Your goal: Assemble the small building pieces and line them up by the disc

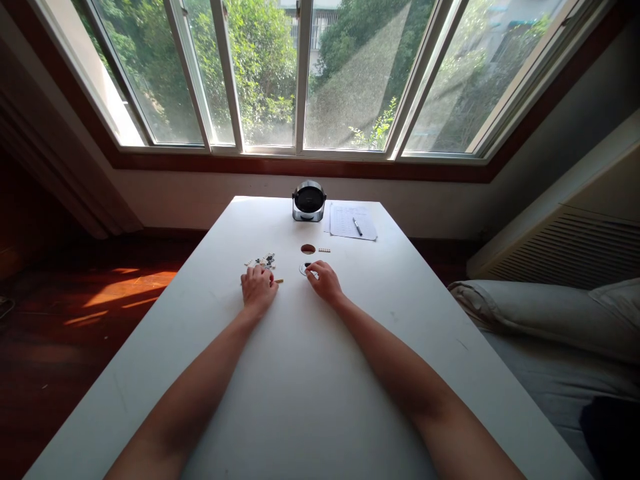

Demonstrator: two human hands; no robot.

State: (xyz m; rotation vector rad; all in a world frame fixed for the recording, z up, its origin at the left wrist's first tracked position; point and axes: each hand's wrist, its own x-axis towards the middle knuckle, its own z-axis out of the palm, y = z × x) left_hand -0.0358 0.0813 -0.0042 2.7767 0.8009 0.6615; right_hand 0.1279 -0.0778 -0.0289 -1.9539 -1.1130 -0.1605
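My left hand [257,288] rests on the white table with its fingers curled downward, and whatever they hold is hidden under them. Just beyond it lies a loose pile of small black, white and tan pieces [269,260]. A short tan strip [280,281] pokes out beside its fingertips. To the right, my right hand [324,280] has thumb and forefinger pinched together at the edge of a small round disc [303,270]. Something small and dark sits at these fingertips, too small to name.
Beyond my right hand are a round hole [308,249] in the table [310,387] and a small studded strip [325,251]. Farther back stand a round black device in a silver frame [309,200] and papers [345,220] with a pen [357,227]. A cushion [540,317] lies right of the table.
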